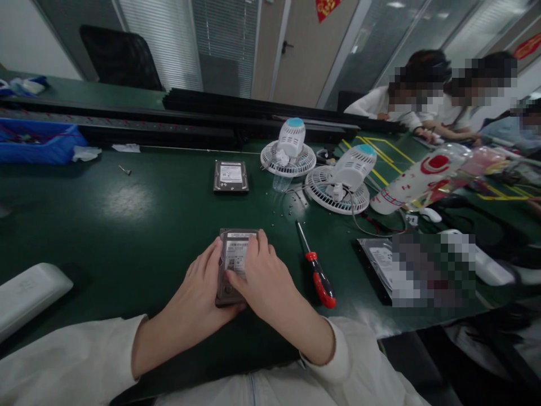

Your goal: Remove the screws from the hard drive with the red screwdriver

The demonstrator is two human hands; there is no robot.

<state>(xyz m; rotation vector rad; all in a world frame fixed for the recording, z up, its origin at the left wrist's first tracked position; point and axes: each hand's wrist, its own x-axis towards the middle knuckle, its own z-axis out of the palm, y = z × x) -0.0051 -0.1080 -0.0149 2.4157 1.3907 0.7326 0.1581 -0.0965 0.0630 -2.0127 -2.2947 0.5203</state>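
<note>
A hard drive with a white printed label lies label up near the table's front edge, between my two hands. My left hand wraps its left side, with the thumb tucked under the near end. Across the label and along the right edge lie the curled fingers of my right hand, its thumb pressed on the drive's face. Part of the label is hidden by them. A screwdriver with a red and black handle rests to the right, touched by neither hand. Farther back is a second hard drive.
Small screws lie scattered beyond the screwdriver. Two white fans stand behind them, beside a large printed bottle. Another hard drive sits at right, partly blurred out. A blue bin is at far left. Other people sit across the table.
</note>
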